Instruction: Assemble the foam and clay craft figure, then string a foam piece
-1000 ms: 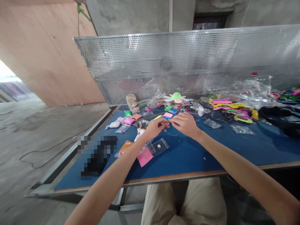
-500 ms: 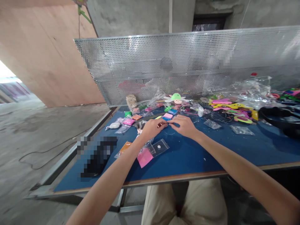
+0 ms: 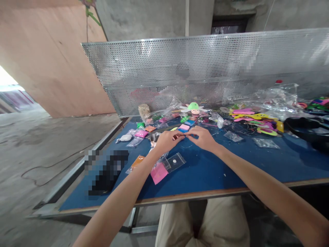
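My left hand (image 3: 167, 140) and my right hand (image 3: 203, 137) meet fingertip to fingertip over the blue table (image 3: 205, 171). Both pinch something small between them, with a reddish-brown bit (image 3: 175, 137) showing at the left fingertips. A thin wire or thread loop (image 3: 187, 144) lies on the table just under the right hand. Small bags (image 3: 164, 166) with pink, orange and clear contents sit beside my left wrist. More small coloured packets (image 3: 184, 127) lie just beyond the fingers.
A perforated metal screen (image 3: 205, 68) stands along the table's far edge. Coloured foam shapes (image 3: 254, 118) and clear plastic bags (image 3: 277, 97) crowd the far right. A black tray (image 3: 308, 128) sits at the right edge, a dark blurred object (image 3: 108, 171) at the near left.
Both hands have drawn slightly closer together and lifted a little toward the far packets; the pinch at the fingertips stays the same.
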`<state>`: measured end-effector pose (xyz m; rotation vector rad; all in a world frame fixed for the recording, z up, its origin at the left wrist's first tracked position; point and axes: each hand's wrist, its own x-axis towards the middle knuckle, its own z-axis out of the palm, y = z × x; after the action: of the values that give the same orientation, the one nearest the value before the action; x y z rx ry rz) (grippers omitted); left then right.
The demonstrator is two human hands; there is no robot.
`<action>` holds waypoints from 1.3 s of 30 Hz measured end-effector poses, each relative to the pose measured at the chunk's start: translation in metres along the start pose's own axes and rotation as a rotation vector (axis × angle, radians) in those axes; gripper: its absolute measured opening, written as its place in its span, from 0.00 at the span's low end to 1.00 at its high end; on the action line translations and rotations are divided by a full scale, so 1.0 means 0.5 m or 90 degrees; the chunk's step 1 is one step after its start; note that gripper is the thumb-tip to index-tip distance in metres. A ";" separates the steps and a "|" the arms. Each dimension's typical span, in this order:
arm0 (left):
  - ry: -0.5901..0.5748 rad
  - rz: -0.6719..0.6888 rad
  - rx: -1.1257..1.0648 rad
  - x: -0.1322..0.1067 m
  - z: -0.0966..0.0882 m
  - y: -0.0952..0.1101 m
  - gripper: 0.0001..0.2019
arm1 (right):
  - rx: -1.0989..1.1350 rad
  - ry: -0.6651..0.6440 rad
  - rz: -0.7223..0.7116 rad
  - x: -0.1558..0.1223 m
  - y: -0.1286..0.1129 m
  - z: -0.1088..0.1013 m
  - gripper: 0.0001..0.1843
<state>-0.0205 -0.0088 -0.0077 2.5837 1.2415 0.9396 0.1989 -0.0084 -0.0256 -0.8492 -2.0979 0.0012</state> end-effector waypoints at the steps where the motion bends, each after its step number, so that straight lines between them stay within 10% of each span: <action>1: -0.004 -0.001 -0.006 0.000 -0.001 0.002 0.11 | 0.000 -0.001 -0.002 0.000 0.000 0.000 0.10; 20: 0.017 -0.056 -0.028 0.004 0.022 0.001 0.06 | -0.332 -0.021 -0.170 -0.001 -0.006 0.027 0.14; 39: 0.018 -0.069 0.008 0.000 0.024 0.026 0.02 | -0.356 -0.030 -0.192 -0.001 -0.017 0.016 0.14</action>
<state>-0.0049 -0.0155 -0.0125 2.4917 1.3836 0.9542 0.1886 -0.0129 -0.0283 -0.8395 -2.2857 -0.7606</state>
